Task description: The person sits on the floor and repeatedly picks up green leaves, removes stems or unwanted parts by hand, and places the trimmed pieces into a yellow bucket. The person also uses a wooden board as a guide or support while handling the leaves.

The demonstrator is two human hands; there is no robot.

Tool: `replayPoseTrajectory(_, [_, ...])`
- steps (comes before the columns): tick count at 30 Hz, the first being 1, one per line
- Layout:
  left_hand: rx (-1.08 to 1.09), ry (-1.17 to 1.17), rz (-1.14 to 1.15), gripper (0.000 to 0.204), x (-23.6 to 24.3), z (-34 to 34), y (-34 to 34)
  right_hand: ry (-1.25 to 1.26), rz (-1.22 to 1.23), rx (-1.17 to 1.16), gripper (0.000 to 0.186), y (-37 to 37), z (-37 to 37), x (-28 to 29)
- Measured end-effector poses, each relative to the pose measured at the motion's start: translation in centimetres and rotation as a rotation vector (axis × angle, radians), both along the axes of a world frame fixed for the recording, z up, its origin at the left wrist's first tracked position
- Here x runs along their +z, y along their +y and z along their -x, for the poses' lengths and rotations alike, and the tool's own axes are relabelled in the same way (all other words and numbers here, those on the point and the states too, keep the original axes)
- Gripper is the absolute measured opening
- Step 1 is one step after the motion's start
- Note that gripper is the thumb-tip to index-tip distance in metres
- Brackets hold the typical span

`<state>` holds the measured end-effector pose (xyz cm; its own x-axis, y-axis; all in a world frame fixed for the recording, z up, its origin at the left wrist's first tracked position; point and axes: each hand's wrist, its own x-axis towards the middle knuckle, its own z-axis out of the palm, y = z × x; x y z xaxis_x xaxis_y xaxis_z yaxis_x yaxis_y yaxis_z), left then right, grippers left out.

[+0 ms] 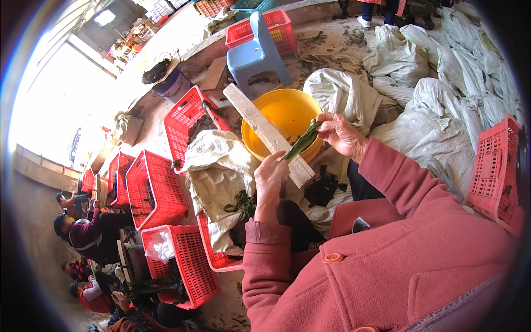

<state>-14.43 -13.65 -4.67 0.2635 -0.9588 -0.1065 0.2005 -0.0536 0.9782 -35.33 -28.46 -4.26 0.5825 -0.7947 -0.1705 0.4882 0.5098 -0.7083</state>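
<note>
A dark green leafy strip, seaweed-like (301,143), stretches slantwise between my two hands. My left hand (268,180) pinches its lower end at the near part of a pale wooden board (251,116). My right hand (340,134), higher and to the right, grips the upper end with thumb and fingers. The board lies slanted across a yellow bucket (301,99), which has dark scraps inside. Below the board, more dark green pieces (322,188) lie on cloth, and a cream sack (213,157) with green strands by it drapes over a red crate at my left.
Red crates (149,188) line the left, where several co-workers (94,240) sit. A light blue plastic chair (249,63) and another crate (276,25) stand beyond the bucket. White sacks (420,127) pile up at the right beside a red crate (492,166). A person's legs (370,14) show at the top.
</note>
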Motion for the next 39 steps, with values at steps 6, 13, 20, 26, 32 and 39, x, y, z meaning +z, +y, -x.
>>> replayPoseTrajectory(6, [0.003, 0.003, 0.041, 0.030, -0.8, -0.4, 0.0, -0.129, 0.158, -0.060, 0.032, 0.3, 0.3, -0.4])
replayPoseTrajectory(13, [0.073, -0.393, -0.156, 0.021, -1.2, -1.1, -0.1, 0.468, 0.599, -0.066, 0.021, 0.1, 0.5, -1.6])
replayPoseTrajectory(20, [0.216, 0.746, 0.181, 0.031, -0.7, -1.5, -0.7, 0.538, 0.535, 0.342, 0.015, 2.5, -1.1, -2.4])
replayPoseTrajectory(26, [0.156, 0.359, 0.166, 0.037, -1.9, -1.4, -1.0, 0.483, 0.493, 0.275, 0.015, 3.3, -1.5, -1.4])
replayPoseTrajectory(32, [0.021, -0.216, -0.009, 0.048, -2.7, 0.1, -1.5, 0.483, 1.215, -0.131, 0.020, 3.1, -4.6, -1.0])
replayPoseTrajectory(39, [0.009, -0.602, -0.001, 0.064, -1.1, 1.2, -0.8, 0.569, 0.933, -0.040, 0.016, 3.9, -7.5, -2.4])
